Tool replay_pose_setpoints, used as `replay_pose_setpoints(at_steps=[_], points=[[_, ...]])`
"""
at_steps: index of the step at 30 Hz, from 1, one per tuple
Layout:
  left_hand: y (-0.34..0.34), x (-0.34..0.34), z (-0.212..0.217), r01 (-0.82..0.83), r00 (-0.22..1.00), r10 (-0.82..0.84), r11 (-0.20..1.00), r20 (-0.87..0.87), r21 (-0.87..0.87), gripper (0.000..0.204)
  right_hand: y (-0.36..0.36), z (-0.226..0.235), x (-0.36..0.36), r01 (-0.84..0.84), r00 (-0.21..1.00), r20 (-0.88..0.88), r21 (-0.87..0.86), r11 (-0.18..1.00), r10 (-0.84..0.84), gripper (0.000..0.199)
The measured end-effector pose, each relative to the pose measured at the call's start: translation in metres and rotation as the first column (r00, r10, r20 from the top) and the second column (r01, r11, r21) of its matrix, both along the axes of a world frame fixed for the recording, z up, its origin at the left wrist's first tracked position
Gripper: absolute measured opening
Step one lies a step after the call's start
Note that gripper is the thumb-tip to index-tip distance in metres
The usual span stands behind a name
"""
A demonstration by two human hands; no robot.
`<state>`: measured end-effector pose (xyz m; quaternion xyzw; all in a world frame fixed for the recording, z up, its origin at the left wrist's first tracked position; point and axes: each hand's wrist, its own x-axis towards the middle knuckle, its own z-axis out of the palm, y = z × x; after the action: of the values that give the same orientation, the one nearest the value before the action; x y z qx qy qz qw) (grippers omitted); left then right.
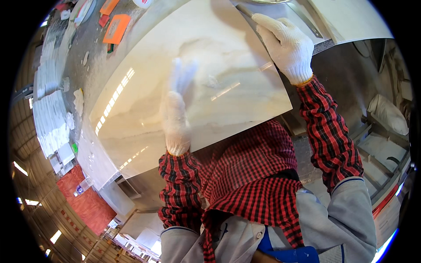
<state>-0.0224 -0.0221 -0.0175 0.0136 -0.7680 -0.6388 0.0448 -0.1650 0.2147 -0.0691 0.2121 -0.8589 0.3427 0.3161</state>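
A polished cream stone slab (228,92) with faint grey veins lies across the work surface in front of me, its glossy face reflecting lights. My left hand (176,116), in a white knitted glove, is over the slab's left-middle part. Its fingers are stretched out and blurred by motion, with nothing seen in them. At the slab's right edge is my right hand (285,48), also in a white glove. Its fingers are closed beside a thin grey strip (244,10); the hand hides most of what they grip. Red-and-black checked sleeves cover both forearms.
A flat metal strip (305,19) lies beyond my right hand. Orange boxes (115,29) sit at the far left, near stacked white slabs (51,116). A clear bottle (82,187) rests on a red board (85,204). At right is a pale sack (387,115).
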Motion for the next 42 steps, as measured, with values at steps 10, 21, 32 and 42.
replay_pose_setpoints(at_steps=[10,21,32,42], points=[[0.067,0.004,0.011,0.124,0.935,-0.340,0.592,-0.106,-0.796,0.061,0.002,-0.002,-0.004,-0.001,1.000,-0.021,0.016,1.000,0.002,0.020],[0.030,0.002,-0.013,-0.057,0.997,-0.021,0.399,-0.071,-0.915,0.070,0.005,0.002,-0.002,-0.001,0.997,0.072,0.019,1.000,0.000,0.021],[0.065,-0.020,-0.011,-0.010,0.983,-0.149,0.535,-0.106,-0.845,0.072,0.006,0.007,-0.005,-0.141,0.975,0.161,-0.075,0.987,0.151,0.023],[-0.032,0.005,-0.015,-0.167,0.986,0.056,0.275,-0.158,-0.947,0.072,0.025,0.034,0.091,0.309,0.732,0.664,-0.522,0.795,0.151,0.024]])
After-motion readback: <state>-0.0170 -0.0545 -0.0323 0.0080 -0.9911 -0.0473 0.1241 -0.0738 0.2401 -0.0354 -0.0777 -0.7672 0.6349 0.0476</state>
